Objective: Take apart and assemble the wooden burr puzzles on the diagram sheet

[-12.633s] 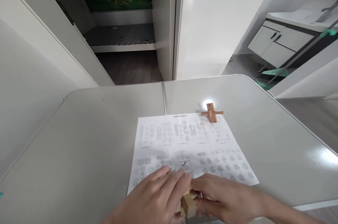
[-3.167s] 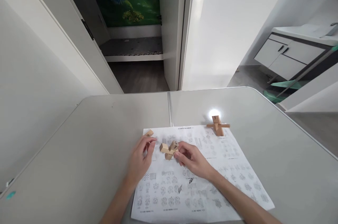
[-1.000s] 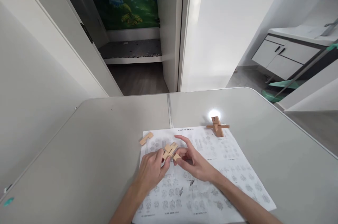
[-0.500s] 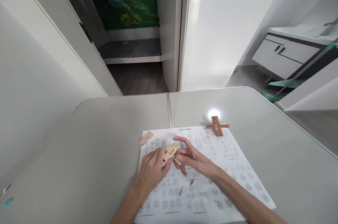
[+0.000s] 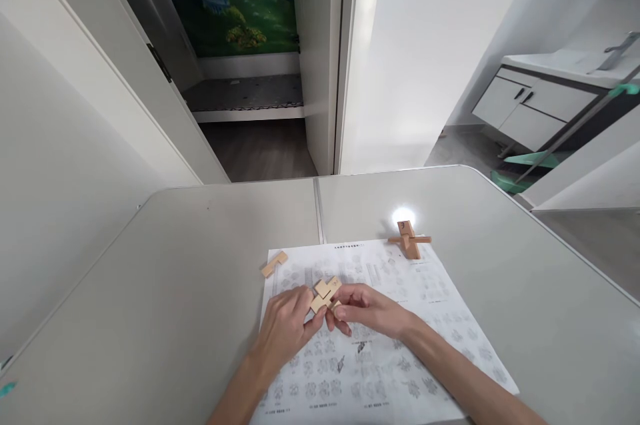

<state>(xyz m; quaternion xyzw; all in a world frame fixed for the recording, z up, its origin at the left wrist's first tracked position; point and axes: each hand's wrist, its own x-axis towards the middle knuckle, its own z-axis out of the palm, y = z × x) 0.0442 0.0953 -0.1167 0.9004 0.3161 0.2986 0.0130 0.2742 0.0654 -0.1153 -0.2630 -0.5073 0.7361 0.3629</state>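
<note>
Several light wooden puzzle pieces, fitted across each other as a wooden burr puzzle (image 5: 325, 293), are held above the printed sheet. My left hand (image 5: 289, 315) is closed on the left end of it, thumb below and fingers behind. My right hand (image 5: 367, 308) pinches its lower right side, where a short piece end shows by the thumb. The right fingertips are partly hidden behind the wood. A loose notched wooden piece (image 5: 275, 264) lies at the sheet's upper left corner.
The printed sheet (image 5: 380, 385) of small diagrams lies on the pale table (image 5: 200, 305). At its upper right corner stands a darker assembled wooden cross (image 5: 409, 239). A seam (image 5: 319, 211) runs across the table. Beyond are a doorway and a sink cabinet (image 5: 530, 108).
My right hand's raised index finger has come down and closed against the puzzle. The short piece at the lower right now sticks out less. My left hand keeps its hold.
</note>
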